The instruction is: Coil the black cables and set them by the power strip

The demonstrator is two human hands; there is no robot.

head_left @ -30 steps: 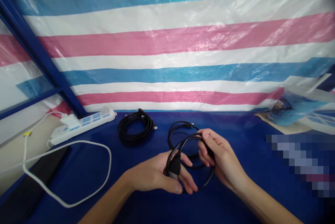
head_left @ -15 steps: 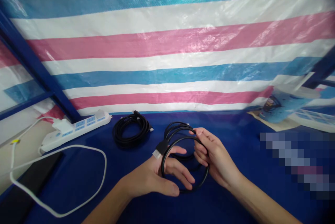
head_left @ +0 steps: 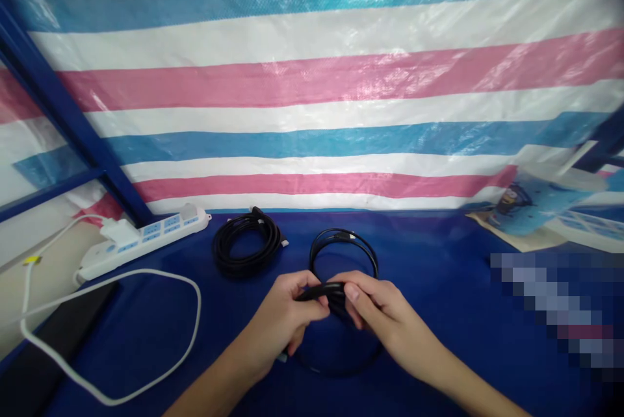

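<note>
Leaning over the blue table (head_left: 439, 339), with the white power strip (head_left: 146, 238) at far left and a coiled black cable (head_left: 246, 245) lying apart beside it, you close your left hand (head_left: 280, 323) and right hand (head_left: 385, 316) on a black cable loop (head_left: 325, 291) at the table's middle. Both hands pinch its top, so the turns are gathered as one ring.

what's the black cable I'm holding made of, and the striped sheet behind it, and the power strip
Black cable: probably a rubber or PVC sheath, smooth and semi-matte; it bends into soft loops.
Striped sheet: woven plastic tarpaulin by the look, glossy, with fine weave grain and crinkled glare.
Power strip: hard moulded plastic, white and smooth.
</note>
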